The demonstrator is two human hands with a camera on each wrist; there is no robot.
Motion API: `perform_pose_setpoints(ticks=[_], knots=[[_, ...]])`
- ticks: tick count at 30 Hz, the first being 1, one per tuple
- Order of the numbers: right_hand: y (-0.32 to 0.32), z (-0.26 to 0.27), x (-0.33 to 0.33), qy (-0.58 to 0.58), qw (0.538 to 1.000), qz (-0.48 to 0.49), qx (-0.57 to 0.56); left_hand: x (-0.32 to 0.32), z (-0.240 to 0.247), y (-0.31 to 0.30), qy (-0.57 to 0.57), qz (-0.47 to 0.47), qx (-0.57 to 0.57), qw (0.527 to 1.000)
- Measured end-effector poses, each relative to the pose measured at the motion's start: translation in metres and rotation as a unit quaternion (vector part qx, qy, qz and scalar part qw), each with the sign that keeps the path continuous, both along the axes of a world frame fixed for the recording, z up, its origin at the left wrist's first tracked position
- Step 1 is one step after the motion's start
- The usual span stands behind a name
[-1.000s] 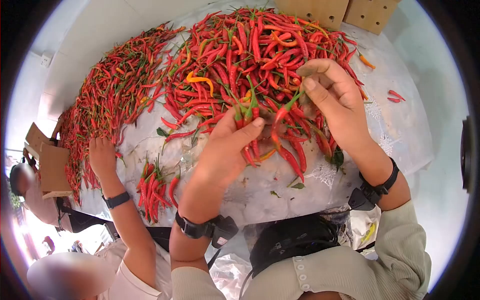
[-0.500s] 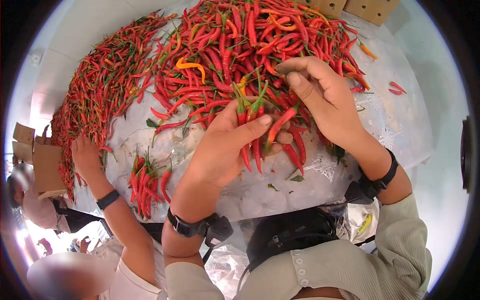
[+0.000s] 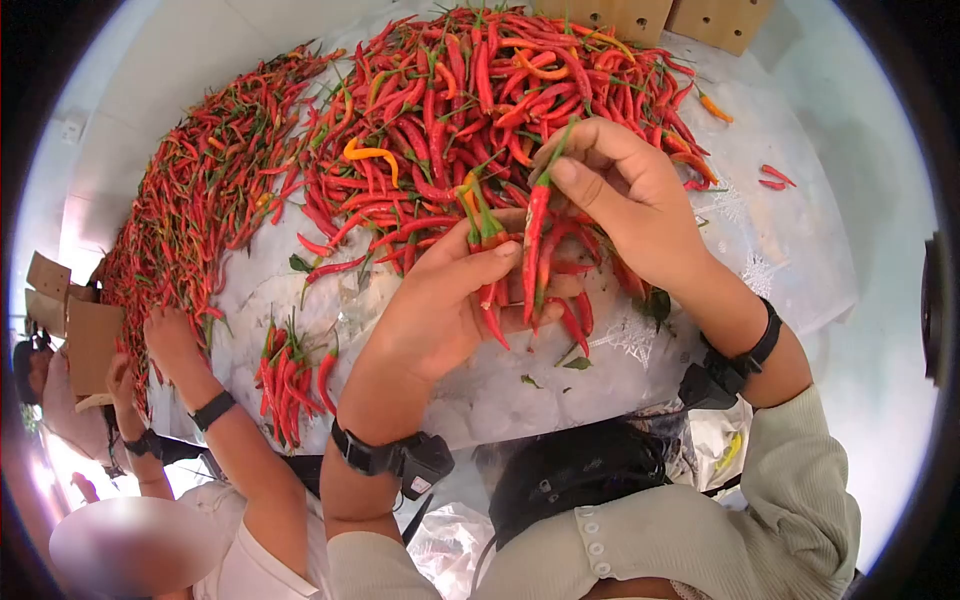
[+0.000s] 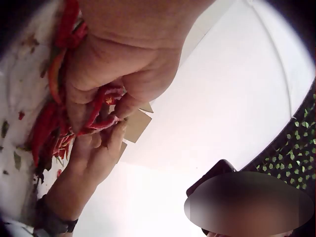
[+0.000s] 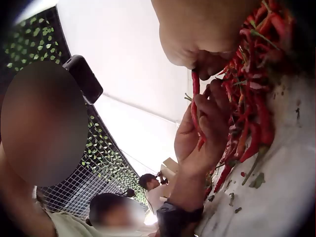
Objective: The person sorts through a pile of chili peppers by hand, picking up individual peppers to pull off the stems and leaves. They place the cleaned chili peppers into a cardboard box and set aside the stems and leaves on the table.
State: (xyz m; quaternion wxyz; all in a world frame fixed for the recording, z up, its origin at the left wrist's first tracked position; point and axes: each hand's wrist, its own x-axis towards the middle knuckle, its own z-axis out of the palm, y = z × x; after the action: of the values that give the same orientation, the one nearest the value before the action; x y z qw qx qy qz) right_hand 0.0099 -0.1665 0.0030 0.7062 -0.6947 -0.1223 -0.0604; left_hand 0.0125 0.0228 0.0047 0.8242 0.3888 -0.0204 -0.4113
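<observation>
My left hand (image 3: 435,305) grips a small bunch of red chilies (image 3: 490,235), thumb across them, their green stems pointing up. In my right hand (image 3: 645,205), thumb and forefinger pinch one red chili (image 3: 535,225) by its green stem. That chili hangs tip down, right beside the left thumb and overlapping the left fingers in the head view. From the right wrist, the pinched chili (image 5: 195,108) runs down in front of the left hand (image 5: 200,138). A large heap of red chilies (image 3: 470,120), with a few orange ones, lies just beyond both hands.
A small group of chilies (image 3: 290,385) lies left of my forearm. Another heap (image 3: 190,210) spreads at the far left, where another person's hand (image 3: 172,340) reaches in. Cardboard boxes (image 3: 725,20) stand behind the heap. Loose chilies (image 3: 775,178) lie on the white table cover (image 3: 800,255).
The chili from a second ago has gone in with the left hand's bunch. The right hand was without a chili half a second ago and now pinches another one beside the bunch.
</observation>
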Motion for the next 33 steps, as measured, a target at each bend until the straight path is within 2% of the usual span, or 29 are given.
perform_pose_setpoints(ticks=[4,14,18,25,33], knots=[[-0.001,0.005,-0.002,0.016,0.999,0.005,0.046,-0.002,0.000,0.002,0.005,0.038,-0.038,0.999],[0.003,0.001,-0.002,0.059,0.995,0.042,0.066,-0.003,-0.001,0.002,-0.029,0.051,0.057,0.997],[0.004,-0.002,-0.002,0.030,0.996,0.060,0.066,-0.002,-0.001,0.001,-0.012,0.056,0.055,0.997],[0.005,-0.002,-0.003,0.000,0.994,0.088,0.066,-0.004,-0.004,0.000,-0.103,0.068,0.080,0.989],[0.006,0.002,-0.006,-0.003,0.991,0.103,0.089,-0.005,-0.007,0.000,-0.120,0.089,0.064,0.987]])
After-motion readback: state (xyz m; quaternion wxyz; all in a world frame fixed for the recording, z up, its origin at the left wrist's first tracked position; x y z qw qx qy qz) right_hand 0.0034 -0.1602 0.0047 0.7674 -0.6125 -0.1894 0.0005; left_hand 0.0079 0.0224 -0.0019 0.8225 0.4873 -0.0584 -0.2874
